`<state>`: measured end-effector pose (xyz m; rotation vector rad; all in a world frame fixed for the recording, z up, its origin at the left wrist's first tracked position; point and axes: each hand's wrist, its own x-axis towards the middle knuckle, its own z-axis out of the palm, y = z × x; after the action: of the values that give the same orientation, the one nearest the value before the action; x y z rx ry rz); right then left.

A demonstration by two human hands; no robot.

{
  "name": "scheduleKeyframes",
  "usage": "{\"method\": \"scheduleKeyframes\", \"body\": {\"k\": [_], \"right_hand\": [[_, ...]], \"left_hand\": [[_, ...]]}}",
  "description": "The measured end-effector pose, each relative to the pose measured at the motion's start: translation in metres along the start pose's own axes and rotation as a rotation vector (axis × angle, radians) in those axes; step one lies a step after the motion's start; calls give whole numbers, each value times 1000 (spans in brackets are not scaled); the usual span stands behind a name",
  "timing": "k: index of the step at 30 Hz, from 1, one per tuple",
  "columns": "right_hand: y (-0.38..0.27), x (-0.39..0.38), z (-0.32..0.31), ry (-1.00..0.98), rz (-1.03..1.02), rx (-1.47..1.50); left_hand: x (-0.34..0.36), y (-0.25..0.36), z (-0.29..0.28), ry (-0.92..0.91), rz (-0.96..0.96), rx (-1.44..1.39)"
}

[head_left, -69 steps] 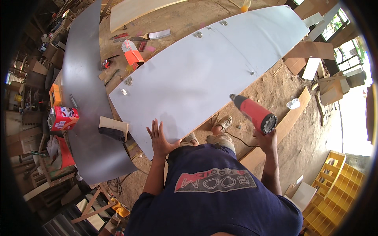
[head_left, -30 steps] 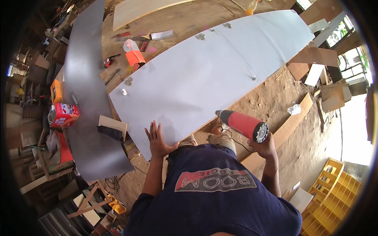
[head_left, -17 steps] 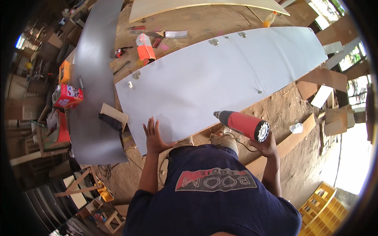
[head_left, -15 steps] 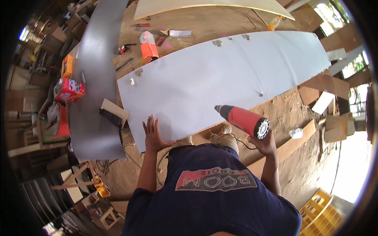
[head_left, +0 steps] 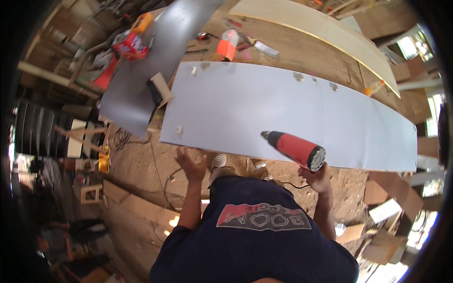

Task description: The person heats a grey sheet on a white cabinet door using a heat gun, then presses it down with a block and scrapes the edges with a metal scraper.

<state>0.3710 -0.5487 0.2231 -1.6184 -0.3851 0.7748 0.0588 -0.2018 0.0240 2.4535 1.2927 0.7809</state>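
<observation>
My right hand [head_left: 315, 177] grips a red and black heat gun [head_left: 295, 148] by its handle, nozzle pointing left over a long pale grey-white panel [head_left: 240, 106]. A black cord trails below it. My left hand [head_left: 191, 162] is just below the panel's near left edge with fingers apart, holding nothing; whether its fingertips touch the edge I cannot tell. Metal hinge fittings [head_left: 298, 77] sit along the panel's far edge, and small white pieces [head_left: 179, 129] lie near its left end.
A dark glossy sheet [head_left: 127, 94] lies to the left, bearing a wood piece [head_left: 162, 89]; a red can [head_left: 130, 45] is beside it. An orange-and-clear object [head_left: 227, 45], tools and a pale curved board [head_left: 311, 30] are beyond. Cords and offcuts litter the ground; a wooden trestle [head_left: 82, 137] stands left.
The view has turned, so the panel now lies more crosswise. My left hand has left the panel's top for its near edge. The heat gun remains in my right hand, above the panel.
</observation>
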Motion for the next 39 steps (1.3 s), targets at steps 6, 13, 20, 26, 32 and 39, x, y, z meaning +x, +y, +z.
{"method": "scheduleKeyframes", "body": {"k": [6, 13, 20, 26, 32, 39], "right_hand": [[-6, 13, -41, -50, 41, -214], [4, 25, -56, -265, -6, -244], [7, 33, -49, -374, 10, -286], [20, 39, -35, -474, -46, -223], [11, 50, -13, -495, -18, -263], [23, 58, 22, -408, 2, -163]], "left_hand": [[-81, 46, -5, -66, -113, -17], [-257, 8, 3, -254, -536, 172], [-353, 31, -22, -732, -859, 53], [-377, 24, -17, -804, -976, -3], [-351, 38, -17, -678, -968, -74], [-347, 32, -16, -668, -958, -112]]}}
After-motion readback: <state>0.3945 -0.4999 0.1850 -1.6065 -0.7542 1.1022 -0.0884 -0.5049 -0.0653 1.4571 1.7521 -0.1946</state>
